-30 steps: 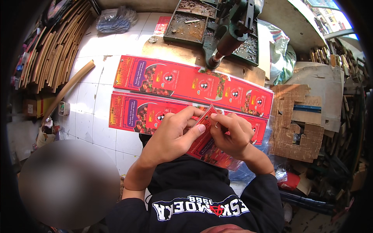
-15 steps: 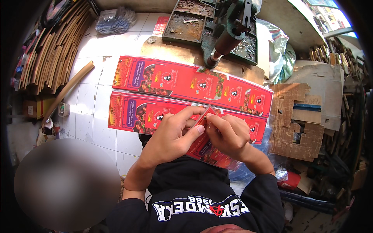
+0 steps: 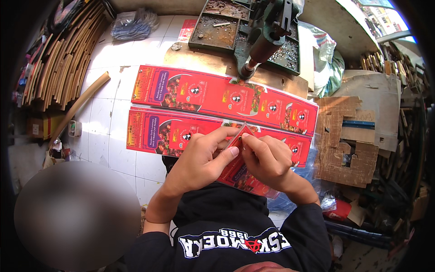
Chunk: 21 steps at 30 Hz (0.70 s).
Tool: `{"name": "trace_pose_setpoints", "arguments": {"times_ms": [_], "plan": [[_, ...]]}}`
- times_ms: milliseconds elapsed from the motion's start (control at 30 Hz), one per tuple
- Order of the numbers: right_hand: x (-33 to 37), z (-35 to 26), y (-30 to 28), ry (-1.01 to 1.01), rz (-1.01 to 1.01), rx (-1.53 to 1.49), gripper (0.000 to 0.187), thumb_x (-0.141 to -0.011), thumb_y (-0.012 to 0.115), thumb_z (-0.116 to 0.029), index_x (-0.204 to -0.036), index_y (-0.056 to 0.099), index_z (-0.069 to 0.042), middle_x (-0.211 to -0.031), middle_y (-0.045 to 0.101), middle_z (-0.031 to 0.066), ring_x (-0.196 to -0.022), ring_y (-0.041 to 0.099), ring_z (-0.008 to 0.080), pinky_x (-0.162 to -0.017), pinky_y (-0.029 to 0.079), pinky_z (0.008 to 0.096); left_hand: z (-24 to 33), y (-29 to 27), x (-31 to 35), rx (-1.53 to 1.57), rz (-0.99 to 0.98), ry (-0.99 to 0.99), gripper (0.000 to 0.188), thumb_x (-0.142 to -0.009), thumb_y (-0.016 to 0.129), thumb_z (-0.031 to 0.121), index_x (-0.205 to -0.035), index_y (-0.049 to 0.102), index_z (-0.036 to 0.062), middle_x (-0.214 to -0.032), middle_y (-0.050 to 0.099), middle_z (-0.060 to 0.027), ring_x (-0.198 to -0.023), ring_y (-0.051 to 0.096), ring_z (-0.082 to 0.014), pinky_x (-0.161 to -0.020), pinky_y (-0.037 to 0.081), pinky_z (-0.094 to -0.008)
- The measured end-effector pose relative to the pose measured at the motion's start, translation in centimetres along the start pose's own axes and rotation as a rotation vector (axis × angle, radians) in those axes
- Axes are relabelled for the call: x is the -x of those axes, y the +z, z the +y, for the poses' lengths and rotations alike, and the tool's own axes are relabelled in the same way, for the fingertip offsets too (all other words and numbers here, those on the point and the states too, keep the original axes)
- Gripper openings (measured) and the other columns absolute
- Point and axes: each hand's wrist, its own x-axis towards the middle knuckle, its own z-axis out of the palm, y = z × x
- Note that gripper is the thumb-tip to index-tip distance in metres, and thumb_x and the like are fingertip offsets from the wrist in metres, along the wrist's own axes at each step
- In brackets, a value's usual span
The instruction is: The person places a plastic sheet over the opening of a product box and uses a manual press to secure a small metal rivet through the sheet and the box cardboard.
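Close to my body I hold a red printed card strip (image 3: pixel 240 174) with a glossy clear cover, one narrow end tilted up. My left hand (image 3: pixel 201 156) grips its left edge, thumb on top and fingers behind. At the raised corner my right hand (image 3: pixel 269 156) is closed, thumb and forefinger pinching the edge; what lies between those fingertips is too small to tell. Beyond my hands, two more long stacks of red printed strips lie side by side, a far stack (image 3: pixel 210 95) and a near stack (image 3: pixel 154 136) partly covered by my hands.
A green hand press (image 3: pixel 265 45) stands behind the far stack on a wooden board (image 3: pixel 181 56), beside metal trays (image 3: pixel 217 29) of small metal bits. Cut cardboard (image 3: pixel 331 136) lies right; plastic bags (image 3: pixel 319 50) stand behind it. Stacked cardboard strips (image 3: pixel 63 54) and a blurred round shape (image 3: pixel 77 215) are left.
Almost nothing differs. My right hand has shifted very slightly at the strip's raised corner; my left hand keeps its grip, and the two stacks lie as before.
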Motion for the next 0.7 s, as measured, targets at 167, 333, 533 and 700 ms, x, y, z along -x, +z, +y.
{"name": "trace_pose_setpoints", "arguments": {"times_ms": [167, 333, 533, 700], "plan": [[0.4, -0.4, 0.5, 0.117, 0.073, -0.13, 0.026, -0.076, 0.073, 0.005, -0.101, 0.067, 0.004, -0.067, 0.059, 0.0073, -0.051, 0.057, 0.0183, -0.045, 0.044, 0.0315, 0.0, 0.1, 0.0, 0.001, 0.007, 0.054, 0.032, -0.094, 0.062, 0.006, -0.122, 0.058, -0.0075, -0.063, 0.059, -0.0116, -0.056, 0.052, -0.0085, -0.054, 0.041, -0.0284], [0.1, -0.7, 0.7, 0.101, 0.101, -0.016, 0.024, -0.078, 0.073, 0.007, -0.1, 0.067, 0.003, -0.066, 0.06, 0.0073, -0.05, 0.058, 0.017, -0.044, 0.044, 0.0296, 0.2, -0.1, -0.2, -0.006, 0.016, 0.03, 0.032, -0.093, 0.062, 0.006, -0.122, 0.059, -0.0077, -0.063, 0.06, -0.0124, -0.056, 0.053, -0.0084, -0.054, 0.041, -0.0279], [-0.5, -1.2, 0.2, 0.265, 0.056, -0.201, 0.021, -0.077, 0.073, 0.007, -0.097, 0.066, 0.002, -0.066, 0.06, 0.0094, -0.05, 0.059, 0.0206, -0.046, 0.045, 0.0316, -0.2, -0.3, -0.2, -0.036, 0.0, 0.058, 0.032, -0.093, 0.062, 0.006, -0.122, 0.059, -0.0068, -0.061, 0.058, -0.0125, -0.055, 0.052, -0.0085, -0.053, 0.04, -0.0274], [-0.2, -1.3, 0.7, 0.272, 0.091, -0.132, 0.019, -0.078, 0.072, 0.007, -0.096, 0.065, 0.002, -0.066, 0.059, 0.01, -0.051, 0.06, 0.0214, -0.047, 0.047, 0.0319, -0.5, -0.3, -0.3, -0.024, 0.029, 0.115, 0.032, -0.093, 0.062, 0.006, -0.122, 0.06, -0.0067, -0.06, 0.056, -0.0108, -0.053, 0.047, -0.0085, -0.052, 0.038, -0.028]]}}
